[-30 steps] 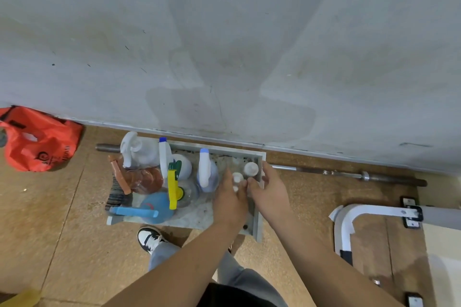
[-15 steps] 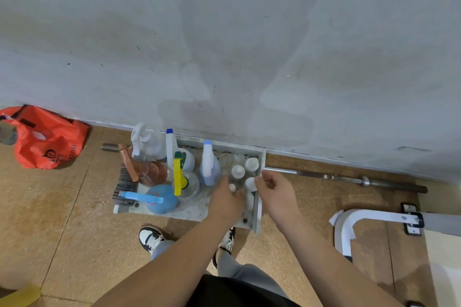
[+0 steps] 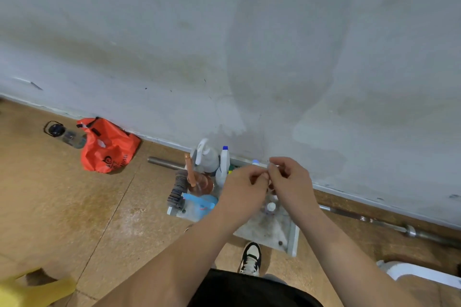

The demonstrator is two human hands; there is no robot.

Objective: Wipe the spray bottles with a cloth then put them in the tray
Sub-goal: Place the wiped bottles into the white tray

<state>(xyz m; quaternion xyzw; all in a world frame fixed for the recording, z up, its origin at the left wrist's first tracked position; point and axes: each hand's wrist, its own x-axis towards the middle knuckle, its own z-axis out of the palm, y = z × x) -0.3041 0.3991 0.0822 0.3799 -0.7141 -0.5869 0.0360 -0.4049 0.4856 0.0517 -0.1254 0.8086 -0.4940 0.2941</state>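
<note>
A grey tray [image 3: 292, 244] lies on the floor against the wall. In it stand a white trigger spray bottle [image 3: 205, 156], a white bottle with a blue cap [image 3: 225, 163], an amber spray bottle [image 3: 200, 183], a blue spray bottle [image 3: 199, 203] and a small white-capped bottle [image 3: 271, 207]. Above the tray my left hand [image 3: 243, 188] and my right hand [image 3: 289, 179] meet. Their curled fingers pinch a small bottle [image 3: 272, 191], which they mostly hide. No cloth shows.
A dark brush [image 3: 176, 190] leans at the tray's left end. A steel bar [image 3: 389, 224] runs along the wall's foot. An orange bag [image 3: 107, 148] and a clear bottle [image 3: 64, 133] lie to the left. A white frame [image 3: 419, 274] is at right, my shoe [image 3: 251, 255] below the tray.
Both hands have risen from the tray's right end and come together over it, fingers curled. The camera has shifted, so the tray sits further right and lower.
</note>
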